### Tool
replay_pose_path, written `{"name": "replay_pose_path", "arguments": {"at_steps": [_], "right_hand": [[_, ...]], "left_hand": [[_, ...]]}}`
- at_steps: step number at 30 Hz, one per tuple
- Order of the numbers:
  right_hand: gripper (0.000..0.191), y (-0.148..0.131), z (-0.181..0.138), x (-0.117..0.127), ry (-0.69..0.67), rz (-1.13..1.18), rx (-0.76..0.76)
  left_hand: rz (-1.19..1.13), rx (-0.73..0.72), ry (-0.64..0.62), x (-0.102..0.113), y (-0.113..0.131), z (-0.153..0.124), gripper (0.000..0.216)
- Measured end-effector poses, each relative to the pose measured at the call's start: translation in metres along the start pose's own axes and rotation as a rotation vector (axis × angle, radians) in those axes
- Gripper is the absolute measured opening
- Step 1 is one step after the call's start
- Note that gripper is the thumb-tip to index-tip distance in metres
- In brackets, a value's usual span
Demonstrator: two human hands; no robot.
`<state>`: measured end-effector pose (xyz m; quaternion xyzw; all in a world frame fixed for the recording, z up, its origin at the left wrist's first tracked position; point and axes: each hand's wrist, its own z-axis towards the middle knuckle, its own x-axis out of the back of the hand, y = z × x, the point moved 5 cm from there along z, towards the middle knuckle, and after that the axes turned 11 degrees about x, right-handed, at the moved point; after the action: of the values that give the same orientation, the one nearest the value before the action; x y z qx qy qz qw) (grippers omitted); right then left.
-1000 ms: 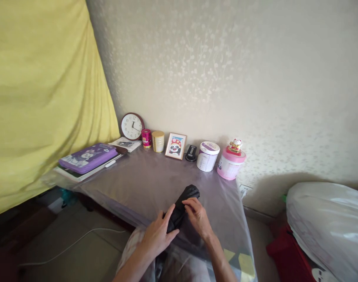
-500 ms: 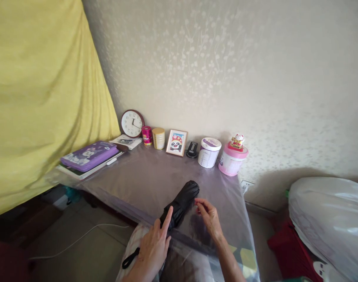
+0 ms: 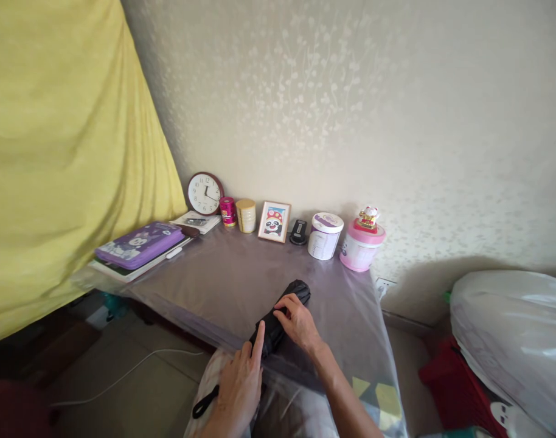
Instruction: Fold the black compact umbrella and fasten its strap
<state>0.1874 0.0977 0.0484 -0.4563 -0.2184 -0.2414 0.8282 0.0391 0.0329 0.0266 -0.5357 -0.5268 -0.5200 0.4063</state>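
A black folding umbrella point(image 3: 274, 328), furled, lies slantwise over the front edge of the table, its far end resting on the cover. My left hand point(image 3: 239, 380) is closed round its near end, the index finger stretched along the cloth. A black wrist loop point(image 3: 205, 402) hangs out to the left of that hand. Over the middle of the umbrella, my right hand point(image 3: 296, 319) is closed, thumb and fingertips pinched together on the black cloth. Whether a strap is between those fingertips I cannot make out.
Along the wall stand a clock point(image 3: 205, 193), a pink can point(image 3: 227, 212), a yellow-lidded container point(image 3: 246, 216), a picture frame point(image 3: 274, 222), a black stand point(image 3: 298, 232) and two tubs point(image 3: 322, 243). A purple case point(image 3: 139, 244) tops books at left. A plastic-covered bundle point(image 3: 510, 340) is at right.
My right hand has moved left, from beside the umbrella onto its middle, still pinched. My left hand keeps its hold, and the umbrella has hardly moved.
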Motion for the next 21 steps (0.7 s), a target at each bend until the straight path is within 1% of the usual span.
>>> {"name": "replay_pose_path", "arguments": {"at_steps": [4, 6, 7, 9, 10, 13, 18, 21], "right_hand": [[0.010, 0.011, -0.003, -0.002, 0.022, 0.074, 0.006], [0.008, 0.015, -0.005, -0.002, 0.031, 0.104, -0.014], [0.011, 0.016, -0.006, -0.002, 0.033, 0.107, -0.024], [0.021, 0.015, -0.006, -0.002, 0.017, 0.091, -0.020], [0.022, 0.013, -0.006, -0.003, 0.001, 0.075, -0.007], [0.013, 0.008, -0.003, -0.002, -0.033, 0.034, 0.026], [0.014, 0.010, -0.005, 0.000, -0.008, 0.031, 0.006], [0.022, 0.010, -0.004, -0.003, -0.042, 0.006, 0.014]], "left_hand": [[0.019, 0.021, -0.038, -0.004, -0.003, 0.005, 0.072], [0.043, 0.024, -0.039, -0.006, -0.003, 0.006, 0.071], [0.052, 0.023, -0.030, -0.006, -0.003, 0.005, 0.071], [0.062, 0.016, -0.016, -0.007, -0.003, 0.005, 0.071], [0.062, 0.013, -0.014, -0.008, -0.003, 0.004, 0.071], [0.061, 0.015, -0.019, -0.010, -0.003, 0.005, 0.071], [0.074, 0.013, -0.005, -0.012, -0.003, 0.006, 0.074], [0.078, 0.013, -0.007, -0.012, -0.002, 0.006, 0.075]]}}
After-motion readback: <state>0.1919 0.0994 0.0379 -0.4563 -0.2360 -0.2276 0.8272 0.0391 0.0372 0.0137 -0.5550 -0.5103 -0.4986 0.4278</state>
